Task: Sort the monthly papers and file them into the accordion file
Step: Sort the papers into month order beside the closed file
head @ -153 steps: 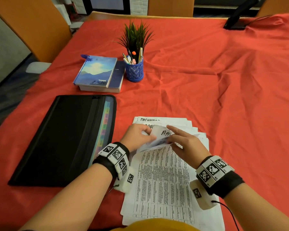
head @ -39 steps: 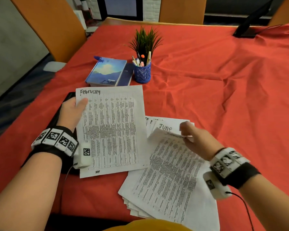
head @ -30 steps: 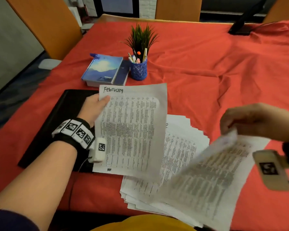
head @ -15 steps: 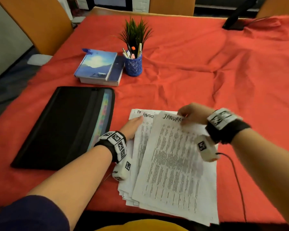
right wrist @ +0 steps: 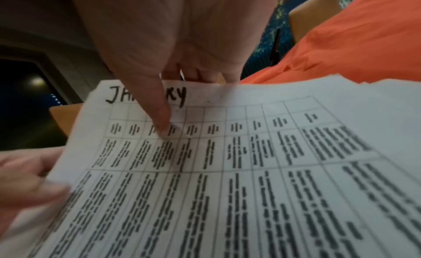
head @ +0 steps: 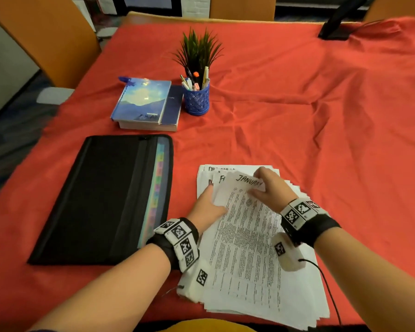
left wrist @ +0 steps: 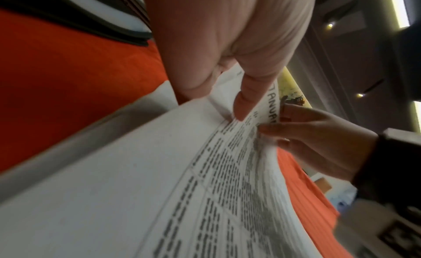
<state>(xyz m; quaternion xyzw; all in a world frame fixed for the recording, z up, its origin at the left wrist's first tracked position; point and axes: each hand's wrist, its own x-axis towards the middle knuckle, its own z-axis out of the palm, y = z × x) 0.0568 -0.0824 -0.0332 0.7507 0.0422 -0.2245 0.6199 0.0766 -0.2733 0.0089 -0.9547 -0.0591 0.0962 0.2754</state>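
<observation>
Our right hand [head: 270,185] pinches January sheet [head: 247,236] mid-frame; left hand [head: 209,204] pinches its left edge; file [head: 106,200] lies left, nearer left hand.

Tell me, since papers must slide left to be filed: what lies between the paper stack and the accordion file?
Only bare red tablecloth: the head view shows a narrow strip between the accordion file and the paper stack, with nothing on it.
</observation>
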